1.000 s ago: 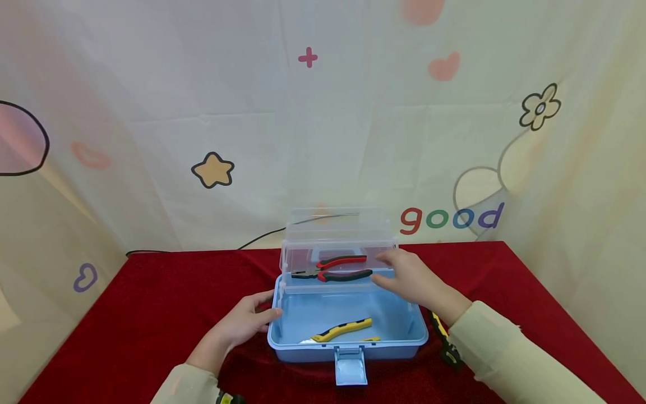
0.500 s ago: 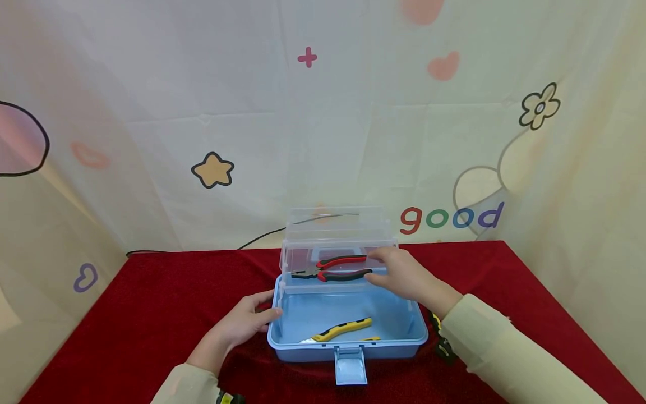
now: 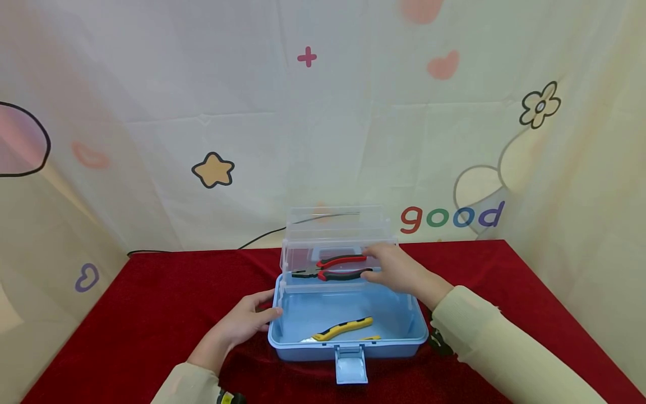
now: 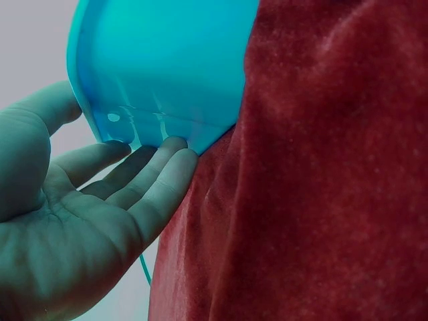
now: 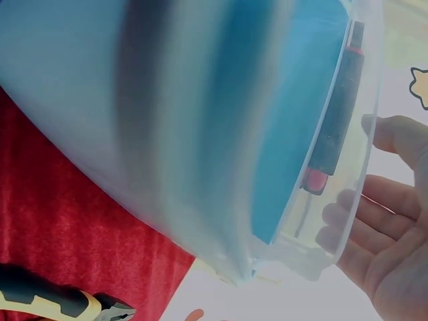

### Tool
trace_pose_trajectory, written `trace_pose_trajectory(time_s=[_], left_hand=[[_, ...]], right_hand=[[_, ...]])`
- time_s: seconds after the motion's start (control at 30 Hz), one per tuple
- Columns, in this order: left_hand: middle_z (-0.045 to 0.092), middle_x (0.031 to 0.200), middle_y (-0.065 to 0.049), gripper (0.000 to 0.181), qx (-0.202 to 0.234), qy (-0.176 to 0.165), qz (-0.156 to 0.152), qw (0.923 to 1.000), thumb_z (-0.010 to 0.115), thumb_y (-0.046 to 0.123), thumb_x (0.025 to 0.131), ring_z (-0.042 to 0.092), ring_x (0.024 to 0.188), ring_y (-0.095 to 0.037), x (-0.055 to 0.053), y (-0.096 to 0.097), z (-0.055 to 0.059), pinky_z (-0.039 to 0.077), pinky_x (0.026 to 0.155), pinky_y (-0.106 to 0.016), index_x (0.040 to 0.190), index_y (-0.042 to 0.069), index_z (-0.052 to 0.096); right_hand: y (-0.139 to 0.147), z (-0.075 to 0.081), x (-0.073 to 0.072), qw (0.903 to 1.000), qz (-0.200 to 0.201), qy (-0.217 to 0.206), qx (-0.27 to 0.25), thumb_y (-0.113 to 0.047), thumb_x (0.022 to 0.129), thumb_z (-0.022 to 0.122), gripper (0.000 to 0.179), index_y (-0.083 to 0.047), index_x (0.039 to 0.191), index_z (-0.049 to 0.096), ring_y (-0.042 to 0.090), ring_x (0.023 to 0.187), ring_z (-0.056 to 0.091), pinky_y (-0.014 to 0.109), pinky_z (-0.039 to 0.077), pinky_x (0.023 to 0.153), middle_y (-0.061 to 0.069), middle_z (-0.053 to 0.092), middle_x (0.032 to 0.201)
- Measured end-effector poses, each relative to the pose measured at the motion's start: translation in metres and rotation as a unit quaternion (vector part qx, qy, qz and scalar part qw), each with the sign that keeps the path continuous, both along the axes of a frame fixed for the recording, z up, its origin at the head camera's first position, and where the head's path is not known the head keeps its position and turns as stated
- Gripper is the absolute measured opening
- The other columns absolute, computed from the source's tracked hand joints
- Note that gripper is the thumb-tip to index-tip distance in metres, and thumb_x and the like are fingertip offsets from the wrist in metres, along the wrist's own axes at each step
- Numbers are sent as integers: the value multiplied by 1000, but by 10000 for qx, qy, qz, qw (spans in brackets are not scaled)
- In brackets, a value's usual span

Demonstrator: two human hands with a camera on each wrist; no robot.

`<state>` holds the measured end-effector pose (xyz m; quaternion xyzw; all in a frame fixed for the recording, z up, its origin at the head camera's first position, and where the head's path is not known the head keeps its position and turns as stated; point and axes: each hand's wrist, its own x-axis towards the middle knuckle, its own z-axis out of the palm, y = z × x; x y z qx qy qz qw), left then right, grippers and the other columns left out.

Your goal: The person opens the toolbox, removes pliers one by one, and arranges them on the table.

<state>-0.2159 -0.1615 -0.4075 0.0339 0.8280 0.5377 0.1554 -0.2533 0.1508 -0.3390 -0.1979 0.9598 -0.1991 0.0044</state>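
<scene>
A blue toolbox (image 3: 348,352) stands on red cloth with its clear lid (image 3: 338,221) raised. In its clear upper tray (image 3: 323,289) lie pliers (image 3: 345,275) with red and black handles, spread apart. My left hand (image 3: 247,320) holds the toolbox's left side: thumb over the rim, other fingers (image 4: 170,174) against the outer wall. My right hand (image 3: 398,269) is at the tray's right end, thumb and index finger apart beside the handle ends. Through the clear plastic, the right wrist view shows its fingertips (image 5: 334,224). Firm contact with the pliers cannot be made out.
A yellow-handled knife (image 3: 343,329) and a partly hidden yellow piece (image 3: 370,338) lie in the toolbox bottom. The front latch (image 3: 350,367) hangs down. Yellow-black pliers (image 5: 73,301) lie on the red cloth (image 5: 87,207) right of the toolbox. A printed curtain (image 3: 242,134) hangs behind.
My right hand has moved left across the tray, closer to the pliers' handle ends. The left hand, toolbox and pliers look unmoved.
</scene>
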Motion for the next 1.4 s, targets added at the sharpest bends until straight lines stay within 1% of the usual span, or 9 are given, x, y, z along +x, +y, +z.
trace_pose_trajectory(time_s=[0.33,0.63,0.97,1.17,1.4], left_hand=[[51,136,-19,58,-87,5,9,10000,61,21,92,66,91,-19,0,0,0,58,81,-39,143,5,39],[51,136,-20,57,-92,37,-2,10000,60,20,92,66,92,-19,0,0,1,57,81,-38,143,4,40],[49,137,-21,58,13,18,-76,10000,60,21,92,66,93,-20,-1,-1,-1,57,81,-39,143,3,38],[50,137,-20,57,-22,37,-20,10000,60,19,92,66,94,-20,-1,-1,0,58,81,-38,143,4,39],[50,137,-20,57,-22,-42,-9,10000,60,20,93,65,95,-20,0,0,1,57,82,-38,143,4,39]], right_hand=[[-2,-2,-8,9998,-101,-173,72,-21,80,76,56,-6,130,55,33,116,56,45,54,89,16,58,128],[-2,-6,-14,9992,55,-299,243,-21,81,75,56,-5,131,54,33,117,56,44,54,89,16,57,129],[-3,2,-14,9983,43,-408,425,-19,82,73,52,-4,129,56,32,113,58,41,56,85,16,59,127],[-4,4,-14,9979,56,-504,399,-17,79,76,52,-4,126,58,29,106,60,39,58,81,14,61,120],[-9,6,-16,9962,205,-447,722,-21,75,80,56,-4,125,59,25,100,60,38,57,83,12,63,113]])
